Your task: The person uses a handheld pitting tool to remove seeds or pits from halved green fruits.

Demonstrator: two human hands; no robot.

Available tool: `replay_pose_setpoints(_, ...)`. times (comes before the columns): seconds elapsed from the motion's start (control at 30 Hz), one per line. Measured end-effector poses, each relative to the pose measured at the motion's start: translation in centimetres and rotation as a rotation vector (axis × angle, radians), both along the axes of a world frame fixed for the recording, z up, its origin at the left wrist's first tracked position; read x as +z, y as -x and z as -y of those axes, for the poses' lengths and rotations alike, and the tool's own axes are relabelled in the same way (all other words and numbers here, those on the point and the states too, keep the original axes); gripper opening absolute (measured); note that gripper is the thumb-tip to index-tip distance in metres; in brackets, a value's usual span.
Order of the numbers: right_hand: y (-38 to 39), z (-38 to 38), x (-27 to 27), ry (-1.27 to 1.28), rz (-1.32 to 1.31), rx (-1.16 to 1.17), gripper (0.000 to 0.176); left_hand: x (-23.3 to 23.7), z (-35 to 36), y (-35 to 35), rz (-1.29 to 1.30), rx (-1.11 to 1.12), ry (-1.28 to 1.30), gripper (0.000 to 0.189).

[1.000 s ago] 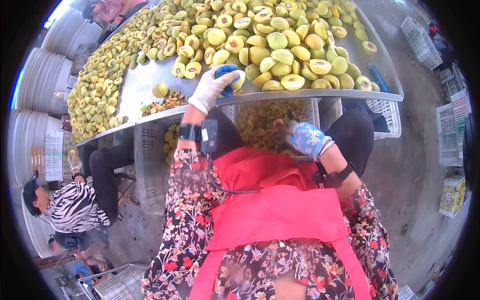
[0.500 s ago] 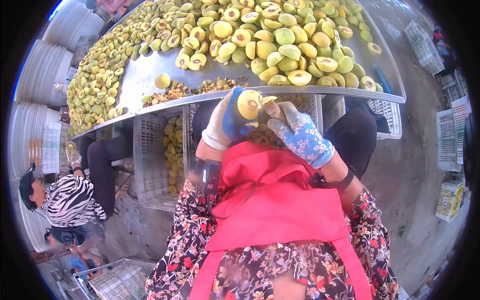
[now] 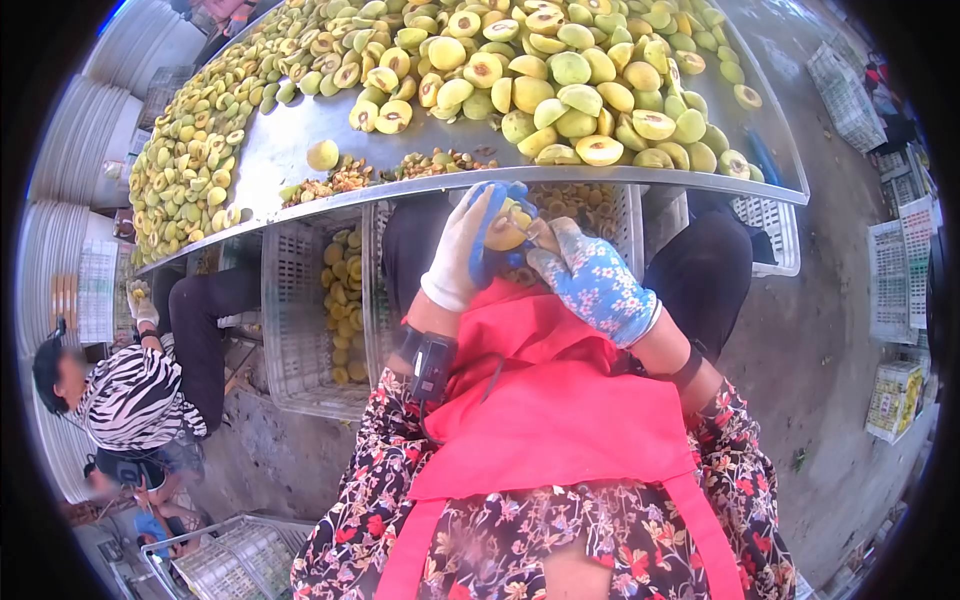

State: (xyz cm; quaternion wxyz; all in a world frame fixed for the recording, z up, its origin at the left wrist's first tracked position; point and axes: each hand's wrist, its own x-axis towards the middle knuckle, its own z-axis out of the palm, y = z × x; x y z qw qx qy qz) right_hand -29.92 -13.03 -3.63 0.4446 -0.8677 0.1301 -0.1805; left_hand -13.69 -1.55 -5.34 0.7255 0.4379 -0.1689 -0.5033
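Observation:
In a white glove with blue-coated fingers, my left hand (image 3: 475, 238) is closed around a yellow stone fruit half (image 3: 506, 226), just below the table's near edge. My right hand (image 3: 600, 285), in a blue flowered glove, grips a short brown-handled pitting tool (image 3: 542, 236). The tool's tip meets the fruit, but its working end is hidden by the fruit and fingers. Beyond my hands, a large heap of halved yellow-green stone fruit (image 3: 570, 70) covers much of the metal table (image 3: 285, 150). Scraps of pits and flesh (image 3: 345, 176) lie along its near edge.
A crate of fruit halves (image 3: 345, 300) stands under the table to the left. Another crate (image 3: 580, 205) with darker pieces sits below my hands. A person in a zebra-striped top (image 3: 140, 400) sits at left. Stacked crates (image 3: 900, 270) stand at right.
Both hands have come slightly lower and closer together. My left hand has turned the fruit half, its fingers now wrapping over it, and the tool has moved in against the fruit.

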Motion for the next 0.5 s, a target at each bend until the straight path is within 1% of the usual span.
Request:
replay_pose_setpoints(0.03, 0.0, -0.1, -0.4, 0.044, -0.018, -0.012, 0.031, 0.4, 0.1, 0.4, 0.09, 0.011, 0.0, 0.047)
replay_pose_setpoints(0.13, 0.0, -0.8, -0.4, 0.171, -0.059, -0.047, 0.031, 0.6, 0.5, 0.9, 0.155, 0.042, 0.02, 0.046)
replay_pose_setpoints(0.23, -0.1, -1.3, -1.3, 0.156, -0.074, -0.034, 0.03, 0.7, 0.7, 1.3, 0.15, 0.096, 0.032, 0.047)
replay_pose_setpoints(0.33, -0.4, -2.6, -2.4, -0.093, 0.047, -0.055, 0.028, 1.1, 1.4, 2.4, 0.217, 0.223, -0.083, 0.045)
replay_pose_setpoints(0.43, -0.6, -2.5, -1.8, -0.294, -0.041, -0.036, 0.026, -0.5, 1.8, 2.2, 0.407, 0.324, -0.13, 0.043)
replay_pose_setpoints(0.47, -0.7, -2.4, -2.2, -0.266, -0.01, -0.004, 0.025, -0.9, 1.9, 2.2, 0.474, 0.346, -0.179, 0.043)
replay_pose_setpoints(0.5, -0.6, -2.4, -2.7, -0.217, -0.004, -0.022, 0.025, -1.0, 2.1, 2.2, 0.54, 0.368, -0.227, 0.043)
